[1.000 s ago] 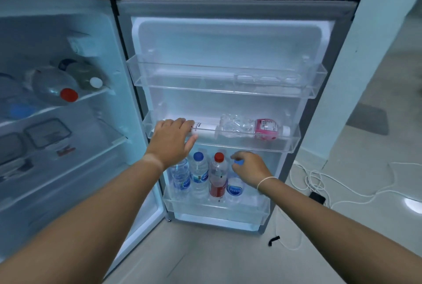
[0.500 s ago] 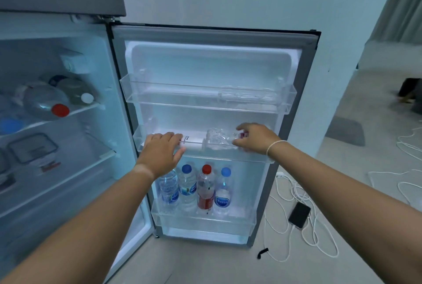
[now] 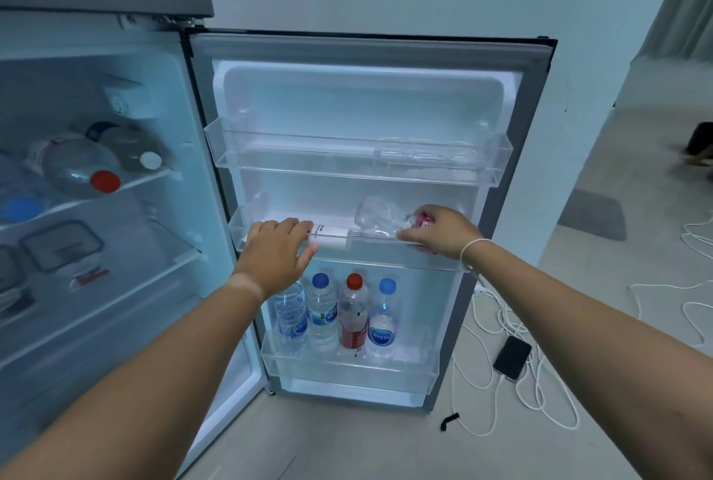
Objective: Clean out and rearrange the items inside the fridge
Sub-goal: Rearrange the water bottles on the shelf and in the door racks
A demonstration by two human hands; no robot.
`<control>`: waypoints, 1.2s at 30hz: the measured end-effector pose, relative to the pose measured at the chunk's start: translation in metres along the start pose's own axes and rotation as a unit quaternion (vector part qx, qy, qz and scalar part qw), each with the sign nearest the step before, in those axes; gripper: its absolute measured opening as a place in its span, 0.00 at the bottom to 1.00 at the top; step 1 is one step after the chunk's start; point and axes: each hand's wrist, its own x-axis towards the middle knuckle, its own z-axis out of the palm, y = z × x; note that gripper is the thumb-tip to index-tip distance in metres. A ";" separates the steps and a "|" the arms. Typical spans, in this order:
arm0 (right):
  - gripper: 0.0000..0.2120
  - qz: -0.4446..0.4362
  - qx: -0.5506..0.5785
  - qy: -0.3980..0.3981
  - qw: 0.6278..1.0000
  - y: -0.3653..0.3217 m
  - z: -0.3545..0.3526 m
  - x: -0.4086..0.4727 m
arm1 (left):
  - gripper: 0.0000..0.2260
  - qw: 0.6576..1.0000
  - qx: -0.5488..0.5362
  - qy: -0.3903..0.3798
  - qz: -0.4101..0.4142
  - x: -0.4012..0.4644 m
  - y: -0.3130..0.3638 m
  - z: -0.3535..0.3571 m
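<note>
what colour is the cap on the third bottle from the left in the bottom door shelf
Red cap, clearest in the head view.

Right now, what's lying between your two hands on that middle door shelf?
Head view: a white tube by the left hand, then a crumpled clear bottle under the right hand.

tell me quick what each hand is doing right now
Left hand: closed on the white tube in the middle door shelf.
Right hand: closed on the crumpled bottle on that shelf.
</note>
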 end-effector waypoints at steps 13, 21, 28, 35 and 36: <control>0.26 -0.332 -0.288 0.024 0.898 0.012 -0.019 -0.061 | 0.20 1.000 0.003 -0.006 -0.002 -0.002 0.000 -0.002; 0.26 -0.225 -0.448 -0.140 0.854 0.045 0.015 -0.071 | 0.20 1.000 0.009 -0.001 -0.005 -0.001 0.001 -0.002; 0.28 -0.034 -0.476 -0.180 0.860 0.072 0.065 -0.028 | 0.22 1.000 0.012 0.011 0.001 0.000 0.000 0.002; 0.23 0.021 -0.487 -0.222 0.844 0.088 0.106 -0.001 | 0.25 0.999 0.018 0.027 0.005 0.000 -0.003 0.006; 0.24 0.019 -0.493 -0.216 0.843 0.091 0.110 0.002 | 0.26 0.999 0.018 0.032 0.006 -0.001 -0.003 0.006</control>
